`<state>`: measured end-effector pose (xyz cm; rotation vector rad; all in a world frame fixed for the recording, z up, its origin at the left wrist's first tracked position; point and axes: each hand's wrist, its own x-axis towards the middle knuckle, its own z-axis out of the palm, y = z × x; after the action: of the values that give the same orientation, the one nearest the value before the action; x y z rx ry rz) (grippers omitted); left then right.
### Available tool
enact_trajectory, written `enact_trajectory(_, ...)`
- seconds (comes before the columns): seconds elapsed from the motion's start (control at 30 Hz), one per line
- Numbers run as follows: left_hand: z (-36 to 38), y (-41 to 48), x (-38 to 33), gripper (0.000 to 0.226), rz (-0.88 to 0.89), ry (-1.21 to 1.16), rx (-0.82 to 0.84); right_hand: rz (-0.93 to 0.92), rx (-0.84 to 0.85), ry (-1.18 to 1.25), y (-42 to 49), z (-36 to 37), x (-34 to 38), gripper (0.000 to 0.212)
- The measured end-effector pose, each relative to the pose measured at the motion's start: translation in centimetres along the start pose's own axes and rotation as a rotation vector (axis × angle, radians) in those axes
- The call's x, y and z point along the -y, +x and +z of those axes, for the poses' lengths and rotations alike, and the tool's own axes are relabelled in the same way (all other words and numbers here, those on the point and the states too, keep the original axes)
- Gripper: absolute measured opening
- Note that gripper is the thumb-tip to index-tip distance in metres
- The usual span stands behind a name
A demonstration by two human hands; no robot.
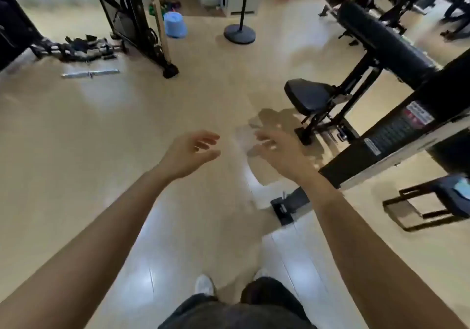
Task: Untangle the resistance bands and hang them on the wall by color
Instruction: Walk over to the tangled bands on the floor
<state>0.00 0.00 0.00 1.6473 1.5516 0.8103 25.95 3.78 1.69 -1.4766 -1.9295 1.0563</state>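
At the far left, a black machine frame [15, 31] is seen, and beside its base a heap of black cable attachments [81, 47] is spread on the pale glossy floor [76, 130], with a chrome bar [90, 73] laid just in front of them. Behind a wooden post [159, 15], near the back wall, a small tangle of green and purple loops [166, 4] is made out on the floor; these may be the resistance bands, but they are too far off and too blurred for their state or count to be told. A blue bucket [175, 24] is set just beside them, and a round black stand base [239, 33] is placed further right.

In the middle, both bare arms are stretched forward over the floor. The left hand [188, 154] is held with fingers loosely curled and apart, its grip spread and nothing in it. The right hand [277, 150], motion-blurred, is likewise spread with nothing held. The two hands are near each other but not touching.

Below, dark trousers and a white shoe [204, 284] are visible. To the right, a black padded seat [309, 96] and a long black bench machine [386, 46] are seen.
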Motion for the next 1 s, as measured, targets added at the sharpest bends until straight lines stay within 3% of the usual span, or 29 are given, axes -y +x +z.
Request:
enact_trajectory(0.2, 4.6, -3.4, 6.9, 0.032, -0.216, -0.074, 0.135, 0.312, 0.144, 0.065, -4.0, 6.1, -7.7, 0.026)
enact_trajectory(0.37, 7.5, -2.7, 9.9, 0.032, -0.325, -0.034, 0.264, 0.449, 0.239, 0.081, -3.1, 8.0, -11.7, 0.029)
enact_trajectory(0.67, 7.5, 8.4, 10.8, 0.028, -0.49, 0.092, 0.348, 0.415, 0.446, -0.027, 10.1, 6.2, -15.6, 0.026)
enact_trajectory(0.83, 5.7, 15.9, 11.2, 0.028, -0.518, 0.096, 0.266, 0.346, 0.601, -0.152, 19.1, 4.0, -16.1, 0.034)
enact_trajectory(1.0, 3.6, 23.1, 13.1, 0.028, -0.527, 0.102, 0.239, 0.336, 0.615, -0.164, 28.4, 3.1, -15.5, 0.033)
